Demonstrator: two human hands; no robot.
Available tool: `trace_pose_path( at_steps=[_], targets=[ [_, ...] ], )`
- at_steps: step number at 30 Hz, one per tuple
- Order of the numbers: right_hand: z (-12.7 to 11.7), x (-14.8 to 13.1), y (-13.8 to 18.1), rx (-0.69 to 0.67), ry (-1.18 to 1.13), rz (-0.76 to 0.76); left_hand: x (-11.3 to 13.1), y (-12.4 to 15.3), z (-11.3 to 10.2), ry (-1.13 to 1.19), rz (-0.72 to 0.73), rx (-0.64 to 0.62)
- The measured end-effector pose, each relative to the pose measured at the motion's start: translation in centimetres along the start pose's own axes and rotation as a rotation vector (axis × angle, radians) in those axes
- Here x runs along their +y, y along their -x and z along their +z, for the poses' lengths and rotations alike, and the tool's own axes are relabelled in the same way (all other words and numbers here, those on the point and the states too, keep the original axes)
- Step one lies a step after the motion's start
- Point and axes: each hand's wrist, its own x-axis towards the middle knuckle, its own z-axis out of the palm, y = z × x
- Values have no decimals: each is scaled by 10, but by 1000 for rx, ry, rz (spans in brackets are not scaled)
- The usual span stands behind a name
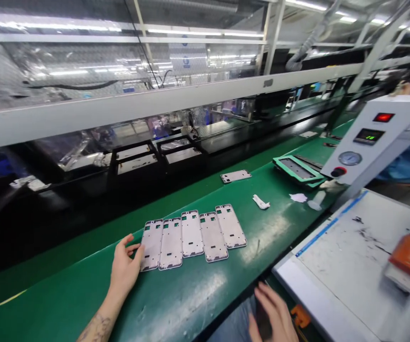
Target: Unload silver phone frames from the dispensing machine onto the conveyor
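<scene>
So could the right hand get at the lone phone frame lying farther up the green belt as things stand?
Probably, but only with a long stretch. The right hand sits low at the belt's near edge, and the lone frame lies well beyond the row of five frames. Nothing stands in between but bare green belt.

No legible text; green digits on the control box display (368, 137) unreadable.

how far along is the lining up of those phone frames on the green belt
Looks done: five phone frames lie side by side in a row on the green belt. In hand: the left hand touches the leftmost frame at its edge, fingers open. The right hand is low by the belt's near edge, touching no frame. Left: one lone frame lies apart, further up the belt.
</scene>
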Motion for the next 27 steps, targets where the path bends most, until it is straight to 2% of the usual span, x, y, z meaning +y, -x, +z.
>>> trace_pose_path(
  at_steps=[4,7,11,13,19,24,27],
  targets=[
    [13,-12,-85,-52,240,60,5,-3,-4,33,-98,-7],
    [16,-16,-122,-158,388,87,9,-3,-6,28,-116,-14],
    [22,-30,-145,-326,415,179,1,-3,-5,66,-138,-1],
    [25,-38,-157,-360,398,203,-3,-4,-4,75,-149,6],
    [29,-42,-192,-323,328,163,-11,-9,-3,116,-155,23],
    [8,-33,-199,-281,348,202,-14,-8,-5,167,-191,33],
    [-7,-38,-201,-279,360,239,-4,1,-5,132,-146,39]
  ],
)
